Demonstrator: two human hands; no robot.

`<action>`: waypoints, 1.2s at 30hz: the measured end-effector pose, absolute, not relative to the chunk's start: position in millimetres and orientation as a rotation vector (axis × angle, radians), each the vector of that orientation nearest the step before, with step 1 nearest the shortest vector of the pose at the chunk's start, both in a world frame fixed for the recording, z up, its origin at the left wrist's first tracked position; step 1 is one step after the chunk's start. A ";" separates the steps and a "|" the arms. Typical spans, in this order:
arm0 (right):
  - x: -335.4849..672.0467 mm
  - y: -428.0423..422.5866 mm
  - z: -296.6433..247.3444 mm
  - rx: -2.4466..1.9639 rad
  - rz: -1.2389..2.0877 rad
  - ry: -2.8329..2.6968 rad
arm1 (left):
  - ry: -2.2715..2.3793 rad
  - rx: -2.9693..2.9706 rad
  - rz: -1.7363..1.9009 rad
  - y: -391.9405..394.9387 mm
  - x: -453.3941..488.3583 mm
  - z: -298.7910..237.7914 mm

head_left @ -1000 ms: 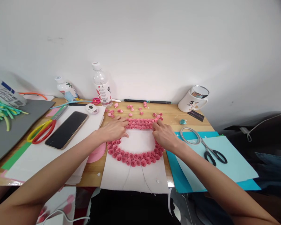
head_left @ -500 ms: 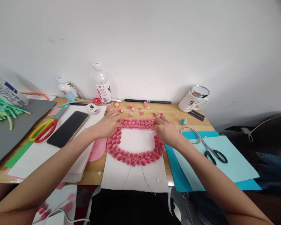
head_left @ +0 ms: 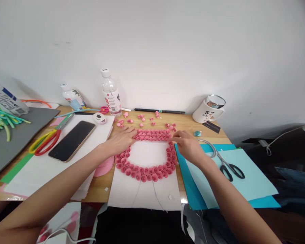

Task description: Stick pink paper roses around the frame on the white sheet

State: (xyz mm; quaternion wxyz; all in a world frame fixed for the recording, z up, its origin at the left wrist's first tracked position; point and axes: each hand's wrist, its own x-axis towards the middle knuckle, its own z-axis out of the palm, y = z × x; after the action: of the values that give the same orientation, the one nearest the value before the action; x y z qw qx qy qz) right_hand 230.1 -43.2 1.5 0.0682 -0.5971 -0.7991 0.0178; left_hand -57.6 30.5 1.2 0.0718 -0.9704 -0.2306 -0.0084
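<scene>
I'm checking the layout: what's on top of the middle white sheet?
Pink paper roses surround a bare area, with thin dark lines below, on the white sheet. Whatever lies beneath the roses and left hand is hidden.

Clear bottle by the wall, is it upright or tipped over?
Upright: the clear bottle stands on the table, with its white cap at the top.
</scene>
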 end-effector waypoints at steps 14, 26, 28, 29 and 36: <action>321.0 -107.9 -40.7 -2.120 -0.009 -1.955 | -0.676 -3.008 -0.229 32.9 -92.1 -2.9; 316.5 -109.0 -52.0 -2.169 -0.134 -1.928 | -0.656 -2.984 -0.244 24.4 -92.4 -7.9; 317.2 -108.8 -52.8 -2.191 -0.141 -1.933 | -0.691 -3.019 -0.335 25.6 -94.6 -11.7; 317.7 -108.4 -51.8 -2.198 -0.140 -1.929 | -0.727 -3.031 -0.403 26.0 -95.3 -13.3; 278.5 -93.9 -8.1 -1.827 0.301 -1.518 | -1.116 -2.905 -1.052 3.3 -59.0 7.9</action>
State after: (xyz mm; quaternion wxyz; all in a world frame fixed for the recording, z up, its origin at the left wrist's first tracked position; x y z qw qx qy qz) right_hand 278.5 -93.9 -8.1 0.3652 -0.7103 -0.5903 0.1169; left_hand -59.0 3.3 7.9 -0.0719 -0.8820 -0.3388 -0.3195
